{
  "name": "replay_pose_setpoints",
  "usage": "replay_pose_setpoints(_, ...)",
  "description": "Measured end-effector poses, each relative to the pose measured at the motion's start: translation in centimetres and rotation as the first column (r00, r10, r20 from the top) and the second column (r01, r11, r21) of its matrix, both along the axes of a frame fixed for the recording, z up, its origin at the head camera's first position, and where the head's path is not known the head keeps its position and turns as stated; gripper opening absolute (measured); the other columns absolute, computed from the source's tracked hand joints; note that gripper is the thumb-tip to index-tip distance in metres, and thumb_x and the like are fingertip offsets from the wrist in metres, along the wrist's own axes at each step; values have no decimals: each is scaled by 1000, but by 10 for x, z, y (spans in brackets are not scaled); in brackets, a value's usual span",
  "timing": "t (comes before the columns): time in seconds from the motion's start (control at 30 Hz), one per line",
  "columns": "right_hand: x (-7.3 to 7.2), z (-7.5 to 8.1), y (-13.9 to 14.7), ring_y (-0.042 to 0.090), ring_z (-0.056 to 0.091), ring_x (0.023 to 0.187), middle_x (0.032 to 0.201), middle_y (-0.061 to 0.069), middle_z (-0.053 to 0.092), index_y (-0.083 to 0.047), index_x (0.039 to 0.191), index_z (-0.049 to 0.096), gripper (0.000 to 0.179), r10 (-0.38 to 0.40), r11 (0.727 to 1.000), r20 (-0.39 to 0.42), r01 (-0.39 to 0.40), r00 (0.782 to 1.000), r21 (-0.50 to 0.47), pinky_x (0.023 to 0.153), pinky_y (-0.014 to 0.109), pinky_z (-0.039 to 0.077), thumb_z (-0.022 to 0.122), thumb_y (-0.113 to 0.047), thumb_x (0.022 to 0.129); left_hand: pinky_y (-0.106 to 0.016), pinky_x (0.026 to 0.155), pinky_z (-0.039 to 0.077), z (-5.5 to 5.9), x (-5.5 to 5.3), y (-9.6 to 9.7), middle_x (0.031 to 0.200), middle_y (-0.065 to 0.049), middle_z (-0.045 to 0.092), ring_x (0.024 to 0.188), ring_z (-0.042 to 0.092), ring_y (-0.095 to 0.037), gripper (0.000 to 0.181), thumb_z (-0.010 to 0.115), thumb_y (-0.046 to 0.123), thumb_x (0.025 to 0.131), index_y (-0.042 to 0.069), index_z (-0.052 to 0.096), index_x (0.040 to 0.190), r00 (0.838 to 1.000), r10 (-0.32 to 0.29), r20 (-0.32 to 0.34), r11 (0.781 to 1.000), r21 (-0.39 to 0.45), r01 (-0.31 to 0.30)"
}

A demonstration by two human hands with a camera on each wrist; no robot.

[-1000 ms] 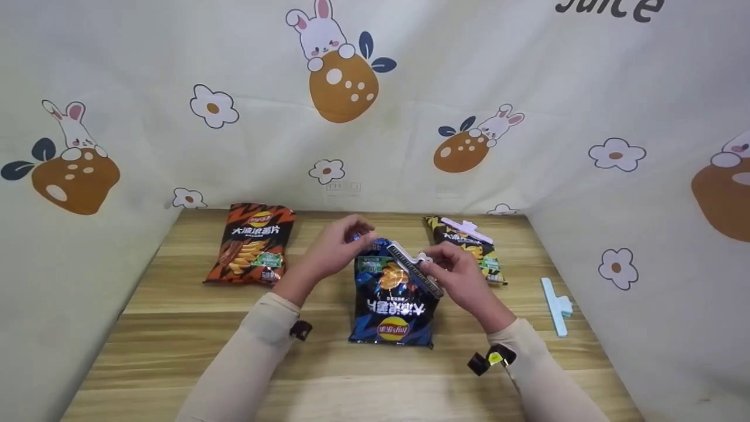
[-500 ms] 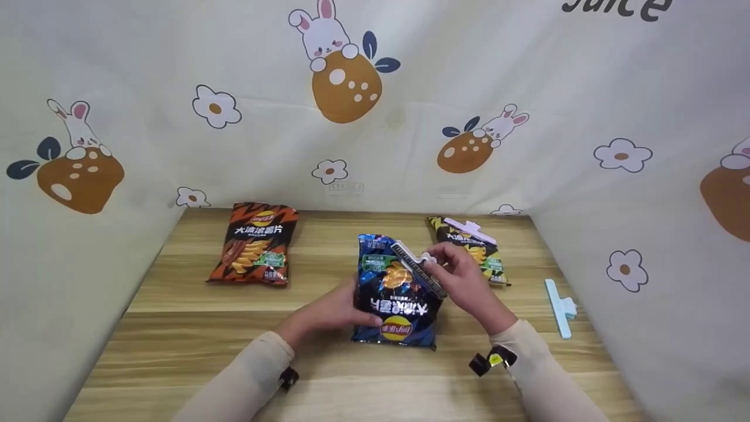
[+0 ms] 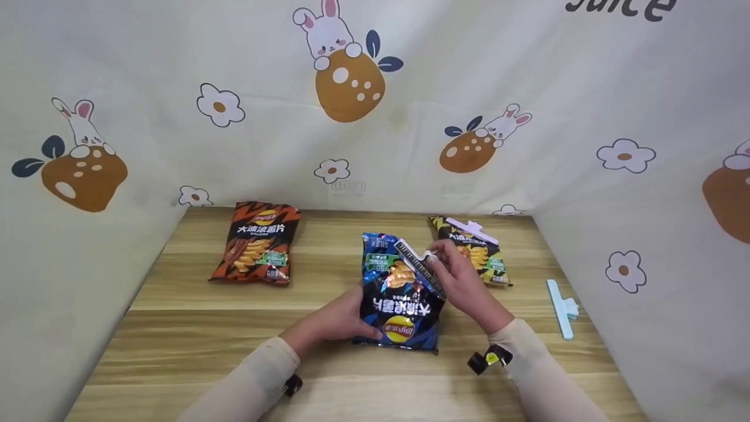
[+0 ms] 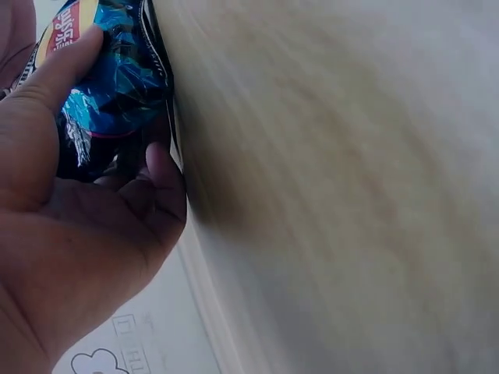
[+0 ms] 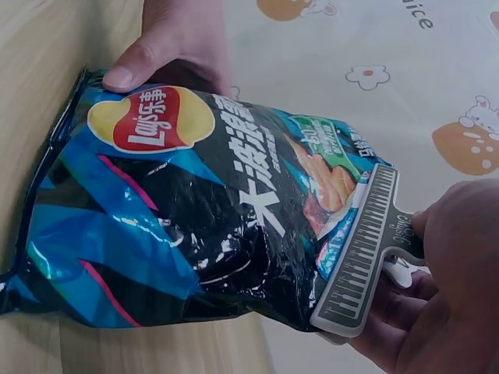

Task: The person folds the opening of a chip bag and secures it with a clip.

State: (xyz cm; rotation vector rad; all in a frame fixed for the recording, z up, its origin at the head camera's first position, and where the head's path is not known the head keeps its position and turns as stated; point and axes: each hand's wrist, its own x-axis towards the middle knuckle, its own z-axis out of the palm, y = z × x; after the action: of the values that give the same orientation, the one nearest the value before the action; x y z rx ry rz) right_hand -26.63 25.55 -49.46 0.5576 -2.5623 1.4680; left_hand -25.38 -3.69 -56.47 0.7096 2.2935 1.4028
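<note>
A blue and black bag of potato chips (image 3: 407, 308) lies mid-table with its print upside down in the head view. My left hand (image 3: 337, 316) grips its left side, thumb on the front near the round logo and the other fingers curled at its side and underneath. A grey and white bag clip (image 3: 417, 266) with a piano-key pattern sits slanted across the bag's far right corner. My right hand (image 3: 463, 281) pinches the clip's handle between thumb and fingers. In the right wrist view the clip's long bar (image 5: 359, 257) lies against the bag's end.
At the back left lies an orange and black chip bag (image 3: 258, 243). Behind my right hand is a yellow and black chip bag (image 3: 489, 266) with a pale pink clip (image 3: 473, 230) on its top. A light blue clip (image 3: 561, 309) rests near the table's right edge.
My left hand has come down from the bag's far edge to its near left side and now grips it there. My right hand has stayed on the clip.
</note>
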Motion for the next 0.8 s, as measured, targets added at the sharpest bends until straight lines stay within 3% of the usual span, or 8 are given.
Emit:
replay_pose_setpoints(0.13, -4, 1, 2, 20, 69, 92, 102, 4, 75, -4, 130, 64, 18, -25, 999, 47, 26, 999, -27, 85, 32, 54, 60, -10, 114, -49, 132, 28, 2, -1, -2, 163, -10, 52, 154, 46, -30, 116, 98, 21, 84, 12, 24, 173, 999, -27, 25, 1000, 4, 27)
replay_pose_setpoints(0.43, -9, 5, 4, 22, 72, 97, 117, 13, 76, 2, 134, 61, 28, 34, 997, 122, -25, 992, -74, 83, 27, 58, 62, 1, 106, -52, 131, 31, 6, 0, -5, 156, -7, 58, 149, 50, -29, 106, 97, 22, 86, 13, 33, 170, 995, -27, 94, 998, 58, 22)
replay_pose_setpoints(0.67, -17, 8, 6, 25, 73, 96, 115, 13, 75, -2, 137, 62, 25, 30, 998, 118, -22, 993, -67, 84, 32, 59, 59, -12, 115, -53, 131, 30, 10, -3, -7, 153, -7, 61, 147, 53, -30, 105, 93, 16, 88, 13, 30, 171, 989, -36, 146, 987, 159, 12)
replay_pose_setpoints(0.8, -29, 9, 4, 27, 74, 98, 117, 15, 75, -1, 140, 60, 27, 39, 997, 127, -29, 991, -78, 85, 34, 61, 57, -13, 116, -52, 131, 31, 13, -8, -10, 156, -7, 59, 147, 53, -30, 104, 92, 20, 91, 14, 26, 172, 986, -7, 168, 984, 178, -24)
